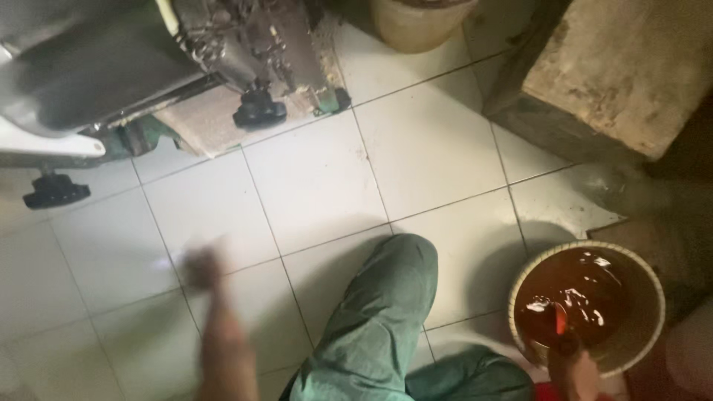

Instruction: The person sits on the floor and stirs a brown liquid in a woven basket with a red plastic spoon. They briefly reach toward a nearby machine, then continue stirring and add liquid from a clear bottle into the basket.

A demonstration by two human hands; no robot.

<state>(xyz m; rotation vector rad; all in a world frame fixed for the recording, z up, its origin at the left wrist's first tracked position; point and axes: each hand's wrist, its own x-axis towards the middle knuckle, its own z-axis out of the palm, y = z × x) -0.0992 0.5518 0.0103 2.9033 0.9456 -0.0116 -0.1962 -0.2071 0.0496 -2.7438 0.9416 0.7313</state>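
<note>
My left hand [200, 269] is blurred by motion and hovers over the white floor tiles; whether its fingers hold anything is unclear. My right hand [581, 371] sits at the bottom right, gripping a red-handled utensil [559, 318] that dips into a round bucket [646, 297] filled with dark reddish-brown liquid. My knee in green trousers [386, 297] lies between the two hands.
A grey metal machine [148, 67] on black knob feet [260, 113] stands at the upper left. A worn wooden block [616, 74] occupies the upper right. A pale bucket [416, 22] stands at the top middle. White tiles [312, 186] cover the floor.
</note>
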